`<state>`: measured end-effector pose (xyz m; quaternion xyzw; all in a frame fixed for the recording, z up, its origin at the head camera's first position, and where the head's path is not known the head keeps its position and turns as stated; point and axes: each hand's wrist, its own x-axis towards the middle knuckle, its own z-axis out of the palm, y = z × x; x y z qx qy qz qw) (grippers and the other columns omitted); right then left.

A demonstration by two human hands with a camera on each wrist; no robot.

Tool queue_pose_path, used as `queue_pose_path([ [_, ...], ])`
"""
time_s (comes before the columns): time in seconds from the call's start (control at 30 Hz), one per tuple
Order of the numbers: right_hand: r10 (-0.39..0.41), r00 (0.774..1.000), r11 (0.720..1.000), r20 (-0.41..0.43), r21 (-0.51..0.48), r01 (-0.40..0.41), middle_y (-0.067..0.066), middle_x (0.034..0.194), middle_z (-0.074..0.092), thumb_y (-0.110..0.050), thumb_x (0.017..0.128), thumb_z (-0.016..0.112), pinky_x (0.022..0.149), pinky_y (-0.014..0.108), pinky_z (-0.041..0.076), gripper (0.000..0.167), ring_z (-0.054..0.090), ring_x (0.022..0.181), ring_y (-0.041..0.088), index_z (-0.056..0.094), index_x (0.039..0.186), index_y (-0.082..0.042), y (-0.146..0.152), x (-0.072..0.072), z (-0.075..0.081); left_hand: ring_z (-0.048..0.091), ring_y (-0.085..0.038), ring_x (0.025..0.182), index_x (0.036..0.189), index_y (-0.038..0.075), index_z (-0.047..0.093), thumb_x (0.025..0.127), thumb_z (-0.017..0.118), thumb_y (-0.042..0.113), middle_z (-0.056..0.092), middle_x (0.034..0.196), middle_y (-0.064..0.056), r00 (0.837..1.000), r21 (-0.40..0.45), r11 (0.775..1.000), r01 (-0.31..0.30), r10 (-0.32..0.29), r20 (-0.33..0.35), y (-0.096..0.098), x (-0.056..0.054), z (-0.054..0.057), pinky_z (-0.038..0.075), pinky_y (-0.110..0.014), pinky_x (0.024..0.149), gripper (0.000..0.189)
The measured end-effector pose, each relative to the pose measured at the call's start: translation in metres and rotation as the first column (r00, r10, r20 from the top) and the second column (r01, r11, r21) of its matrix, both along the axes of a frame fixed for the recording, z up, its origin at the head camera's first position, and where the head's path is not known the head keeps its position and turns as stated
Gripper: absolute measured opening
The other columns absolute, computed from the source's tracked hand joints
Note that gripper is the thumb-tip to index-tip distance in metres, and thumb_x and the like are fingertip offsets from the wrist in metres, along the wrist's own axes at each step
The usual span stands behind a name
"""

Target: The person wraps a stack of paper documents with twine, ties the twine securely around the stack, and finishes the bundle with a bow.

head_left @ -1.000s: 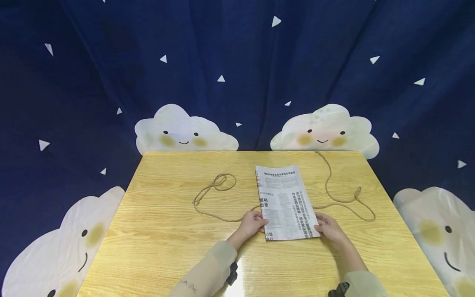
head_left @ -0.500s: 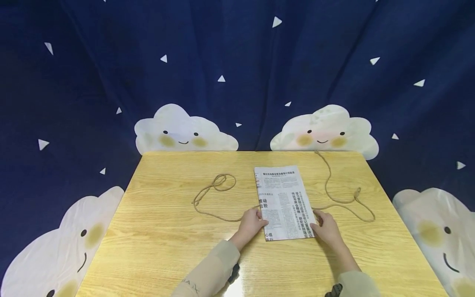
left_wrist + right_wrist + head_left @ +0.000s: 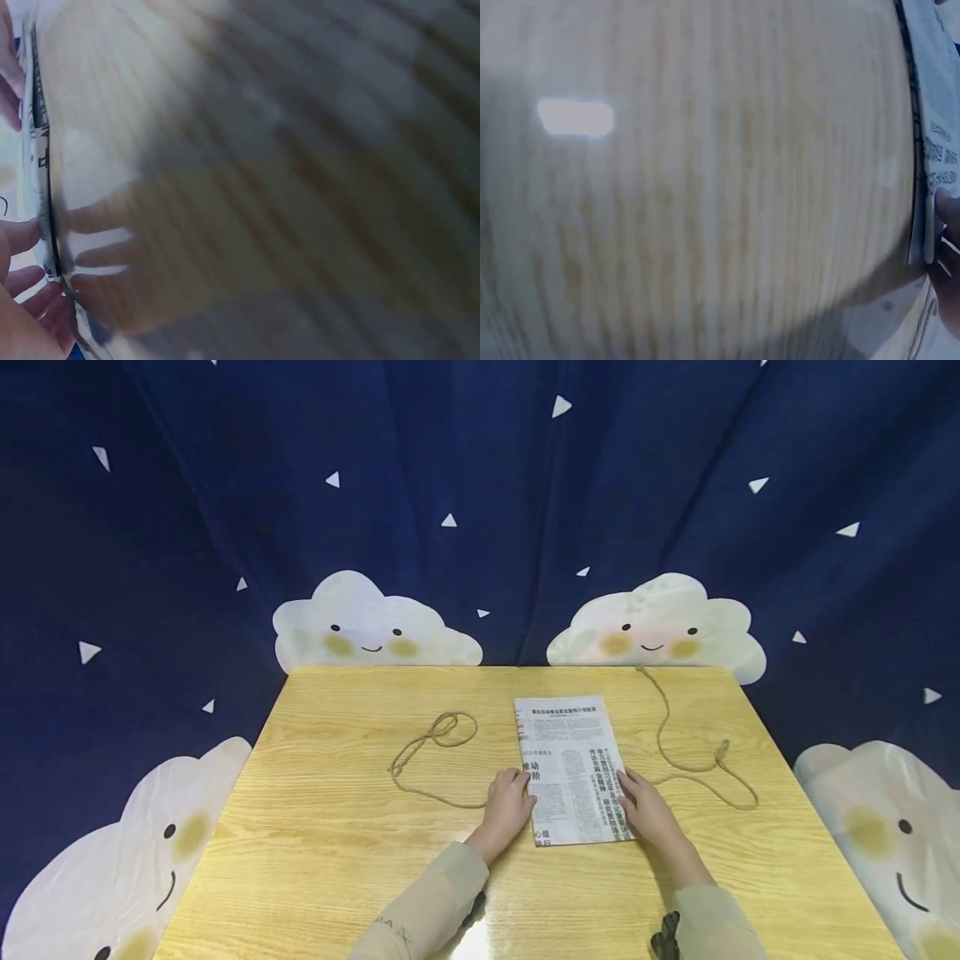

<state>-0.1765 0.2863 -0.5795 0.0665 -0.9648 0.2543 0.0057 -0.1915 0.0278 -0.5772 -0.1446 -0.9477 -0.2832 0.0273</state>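
Observation:
A folded newspaper stack (image 3: 573, 777) lies on the wooden table, printed side up, right of the middle in the head view. My left hand (image 3: 506, 808) touches its left edge, thumb at the top sheet's border and fingers along the side. On the opposite edge, my right hand (image 3: 651, 808) rests with fingertips against the paper's side and the thumb nearer me. The left wrist view shows the newspaper's edge (image 3: 43, 172) end-on beside the fingers. A thin brown rope (image 3: 431, 795) comes out on both sides of the newspaper; its middle is hidden under the paper and hands.
The rope's left end forms loops (image 3: 453, 727) on the table (image 3: 315, 793). Its right part (image 3: 701, 770) curves toward the table's far edge, with a knotted bit (image 3: 722, 749). A dark blue curtain (image 3: 480, 485) with clouds hangs behind and beside the table.
Both hands have slid a little away from me along the newspaper's edges. The right hand has also moved left, and the newspaper's right side now lies slightly further left, its layers more even.

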Motion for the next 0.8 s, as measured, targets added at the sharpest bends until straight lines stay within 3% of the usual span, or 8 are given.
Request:
queue_pose_path([
  [0.23,0.008,1.000,1.000,0.017,0.028,-0.008,0.031,0.138,0.031,-0.004,0.088,0.054,0.102,0.057,0.027,0.049,0.032,0.122,0.050,0.038,0.133,0.009,-0.016,-0.006,0.000,0.052,-0.024,0.107,0.118,0.002,0.059,0.085,0.063,0.021,0.056,0.118,-0.011,0.997,-0.122,0.993,0.004,-0.013,-0.074,-0.011,-0.004,-0.004,0.042,-0.036,0.095,0.038],
  [0.37,0.014,1.000,0.998,0.000,0.060,-0.014,0.031,0.136,0.033,-0.005,0.088,0.055,0.102,0.055,0.029,0.049,0.034,0.122,0.049,0.039,0.132,0.010,-0.028,-0.010,0.000,0.053,-0.024,0.107,0.119,0.001,0.059,0.086,0.063,0.021,0.056,0.119,-0.011,0.997,-0.160,0.987,0.001,-0.014,-0.080,-0.021,-0.007,-0.004,0.043,-0.035,0.094,0.039],
  [0.5,0.018,1.000,0.997,-0.018,0.076,-0.016,0.033,0.134,0.035,-0.005,0.088,0.056,0.102,0.055,0.029,0.048,0.035,0.121,0.049,0.040,0.130,0.011,-0.039,-0.012,-0.001,0.054,-0.025,0.104,0.118,0.001,0.059,0.085,0.063,0.020,0.057,0.117,-0.011,0.995,-0.171,0.985,0.006,-0.023,-0.100,-0.031,-0.009,-0.003,0.044,-0.036,0.092,0.038],
  [0.8,0.022,1.000,0.998,-0.009,0.059,-0.022,0.034,0.128,0.038,-0.006,0.087,0.058,0.102,0.053,0.031,0.049,0.036,0.119,0.048,0.041,0.130,0.010,-0.062,-0.019,-0.002,0.054,-0.029,0.105,0.116,0.001,0.061,0.082,0.066,0.017,0.058,0.117,-0.013,0.994,-0.112,0.994,-0.007,-0.005,-0.108,-0.056,-0.014,-0.001,0.044,-0.040,0.092,0.037],
])
